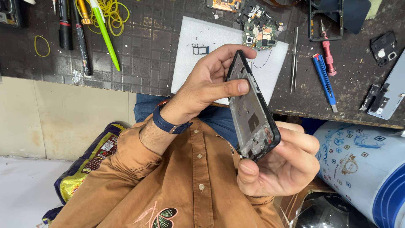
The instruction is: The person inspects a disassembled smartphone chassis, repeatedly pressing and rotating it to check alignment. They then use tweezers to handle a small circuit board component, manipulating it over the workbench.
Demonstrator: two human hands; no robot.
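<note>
Two hands: both clamped on one phone frame (253, 114), held on edge in the air over the lap, just short of the bench (147, 50) edge.
Left hand (206, 86): fingers closed round the upper end of the frame, thumb laid along its near side; a blue watch (168, 122) sits on the wrist.
Right hand (280, 164): cups the lower end from below, thumb pressed at the bottom corner, fingers curled behind.
Frame state: the inside faces the camera and looks stripped, bare grey metal with only a few small parts left near the lower end.
Already out: a green circuit board (259, 31) lies at the far corner of the white pad (190, 63); a small card tray (201, 50) and scattered tiny screws (198, 38) lie on the pad too.
Progress, as a judgement: the teardown looks well along, with the board removed; the remaining bits in the lower end are untouched.
Tools nearby: tweezers (294, 59), a red screwdriver (327, 57) and a blue pry tool (324, 80) lie on the bench right of the pad, none in hand.
Also on the bench: a pale blue back cover (390, 95) at the right edge, yellow rubber bands (112, 12) and a green pen (105, 36) at the left.
</note>
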